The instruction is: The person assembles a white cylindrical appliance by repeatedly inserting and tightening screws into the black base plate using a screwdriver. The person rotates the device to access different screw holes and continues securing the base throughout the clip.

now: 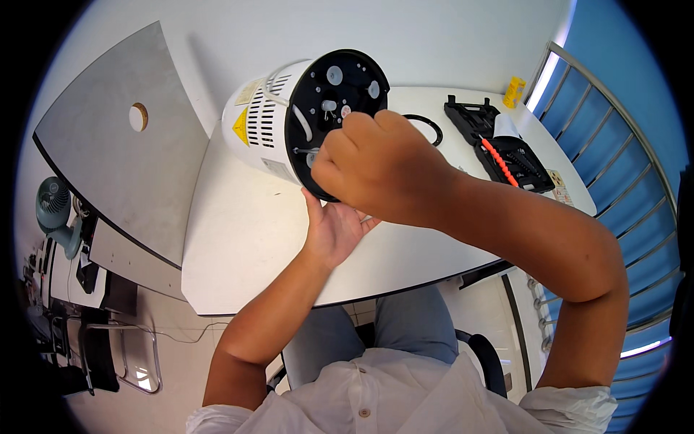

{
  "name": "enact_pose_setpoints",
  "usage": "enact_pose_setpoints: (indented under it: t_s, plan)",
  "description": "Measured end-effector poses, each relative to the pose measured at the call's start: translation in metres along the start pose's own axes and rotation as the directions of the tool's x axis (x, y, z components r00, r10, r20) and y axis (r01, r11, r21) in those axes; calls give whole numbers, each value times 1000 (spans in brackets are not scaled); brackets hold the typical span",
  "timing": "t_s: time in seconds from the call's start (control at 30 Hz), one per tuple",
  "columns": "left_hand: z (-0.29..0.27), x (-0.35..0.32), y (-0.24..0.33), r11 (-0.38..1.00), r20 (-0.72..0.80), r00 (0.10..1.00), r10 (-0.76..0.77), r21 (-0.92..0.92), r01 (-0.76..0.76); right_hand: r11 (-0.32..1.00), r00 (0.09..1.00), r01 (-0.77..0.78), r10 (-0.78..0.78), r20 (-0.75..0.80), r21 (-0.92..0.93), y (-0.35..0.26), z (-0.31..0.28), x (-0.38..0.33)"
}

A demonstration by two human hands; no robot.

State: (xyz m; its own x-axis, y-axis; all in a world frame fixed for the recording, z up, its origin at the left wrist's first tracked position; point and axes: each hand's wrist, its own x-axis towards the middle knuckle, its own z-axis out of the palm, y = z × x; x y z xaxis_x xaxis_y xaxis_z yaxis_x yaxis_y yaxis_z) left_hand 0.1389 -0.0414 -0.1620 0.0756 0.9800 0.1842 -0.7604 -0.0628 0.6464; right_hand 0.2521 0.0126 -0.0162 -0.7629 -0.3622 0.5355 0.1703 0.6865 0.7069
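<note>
A white cylindrical appliance (270, 123) with slotted vents, a yellow warning triangle and a wire handle lies tipped on its side, its black base (337, 79) turned toward me. My right hand (383, 163) is a closed fist in front of that base. From it a thin metal shaft (304, 150), apparently a screwdriver's, points left toward the base's edge; the fist hides the handle. My left hand (337, 233) is palm up under the lower rim, thumb against it and fingers stretched out, propping the appliance. Round feet and small screw holes show in the base.
A black tool case (531, 172) with a red flexible shaft (499, 160) lies on the white table (242, 239) at right. A black ring (432, 130) is behind my right hand, a yellow box (514, 92) farther back. A grey panel (130, 166) stands left; metal railing (623, 108) runs along the right.
</note>
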Motion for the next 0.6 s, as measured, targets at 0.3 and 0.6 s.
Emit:
enact_pose_setpoints:
  t_s: [0.3, 0.6]
  plan:
    - [-12, 1, -7, 999, 32, 999, -3, -35, 4, 791, 824, -543, 435, 365, 283, -10, -9, 7]
    - [-14, 1, -5, 999, 0, 999, -38, -8, 38, 43, 406, -905, 379, 831, 423, 21, -1, 15]
